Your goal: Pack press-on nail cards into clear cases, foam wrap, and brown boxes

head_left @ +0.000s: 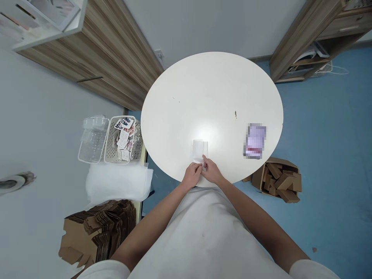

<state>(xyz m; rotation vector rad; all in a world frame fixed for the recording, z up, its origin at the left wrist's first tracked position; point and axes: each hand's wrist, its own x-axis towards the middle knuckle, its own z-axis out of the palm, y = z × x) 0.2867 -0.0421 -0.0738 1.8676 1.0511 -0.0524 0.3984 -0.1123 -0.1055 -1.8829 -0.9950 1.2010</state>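
White fabric shirt (200, 236) fills 6 o'clock, at the near rim of the smooth white oval table (209, 89). Left hand (192, 174): fingers curled at the near edge of a flat, white, folded packet (198, 147). Right hand (211, 171): index finger extended onto it, apparently steadying; cannot tell whether either pinches. Packet lies between 6 and 7 o'clock, presumably for short reach. Off-table, likely for access: open brown cardboard box (257, 178), 4 o'clock; white perforated plastic basket (136, 147), 9 o'clock.
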